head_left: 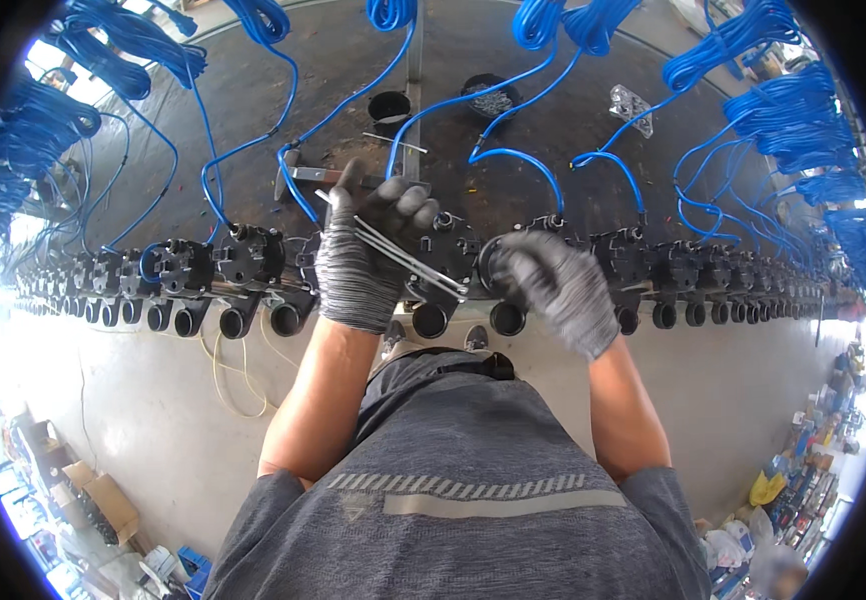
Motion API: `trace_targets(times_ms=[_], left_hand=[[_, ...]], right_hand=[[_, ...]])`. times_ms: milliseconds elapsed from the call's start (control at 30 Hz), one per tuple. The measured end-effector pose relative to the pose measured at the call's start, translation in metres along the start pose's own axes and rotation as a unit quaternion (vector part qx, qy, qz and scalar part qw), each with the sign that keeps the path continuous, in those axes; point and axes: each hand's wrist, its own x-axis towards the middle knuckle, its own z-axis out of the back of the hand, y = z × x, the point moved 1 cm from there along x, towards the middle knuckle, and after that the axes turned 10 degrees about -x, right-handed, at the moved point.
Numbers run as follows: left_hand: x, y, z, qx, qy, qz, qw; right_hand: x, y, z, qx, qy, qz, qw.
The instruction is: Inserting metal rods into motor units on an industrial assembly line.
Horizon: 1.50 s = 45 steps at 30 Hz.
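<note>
My left hand (pixel 358 265), in a grey striped work glove, is closed around several long thin metal rods (pixel 415 264). They slant across its palm, their lower ends reaching over a black pump housing (pixel 445 248). My right hand (pixel 558 290), gloved alike, is blurred by motion beside a round black part (pixel 493 264) in the row. Its fingers look bent, but whether they grip anything is not clear. Black housings with round pipe openings line the near table edge, and blue cables (pixel 533 160) run from several of them.
Behind the row, the dark tabletop (pixel 513 190) carries a hammer (pixel 303 175), a black cup (pixel 389 108), a black bowl of small metal pieces (pixel 491 98) and a clear bag of parts (pixel 631 110). Coiled blue cables (pixel 793 115) hang around the far side. Boxes (pixel 103 495) stand on the floor at left.
</note>
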Motion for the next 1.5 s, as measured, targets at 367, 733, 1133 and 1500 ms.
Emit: trace_targets(times_ms=[367, 733, 1133, 1500], left_hand=[[-0.012, 0.024, -0.003, 0.023, 0.096, 0.037, 0.994], [-0.014, 0.025, 0.008, -0.009, 0.014, 0.057, 0.998], [-0.018, 0.025, 0.012, -0.026, 0.069, 0.063, 0.995], [-0.029, 0.036, -0.005, -0.089, 0.146, 0.108, 0.979]], right_hand=[[-0.036, 0.012, -0.038, 0.182, 0.039, -0.079, 0.979], [-0.048, -0.007, 0.032, 0.259, -0.264, -0.013, 0.929], [-0.056, -0.040, 0.012, -0.034, -0.157, 0.054, 0.986], [-0.020, -0.037, 0.014, -0.217, -0.059, 0.165, 0.960]])
